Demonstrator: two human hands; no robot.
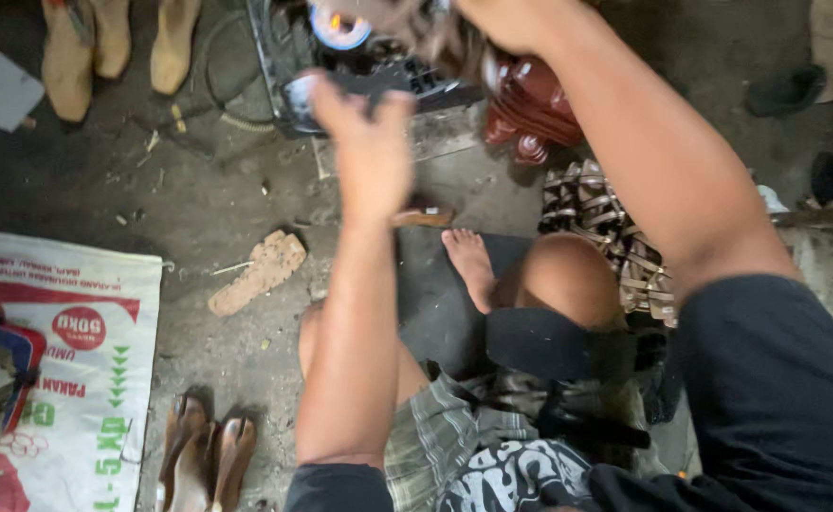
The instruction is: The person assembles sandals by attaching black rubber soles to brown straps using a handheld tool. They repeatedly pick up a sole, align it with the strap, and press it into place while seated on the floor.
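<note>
My right hand is at the top edge, closed on a blurred brown shoe piece, which it holds beside a small burner with a blue flame. The burner sits on a black stand. Just below the stand my left hand is raised, fingers apart and holding nothing. It is motion-blurred. I sit on the floor, with my bare foot and knee under my arms.
A stack of glossy red-brown sandals and a pile of woven strap sandals lie to the right. A tan sole lies on the concrete. Beige soles sit at top left, brown soles at bottom left, beside a white printed sack.
</note>
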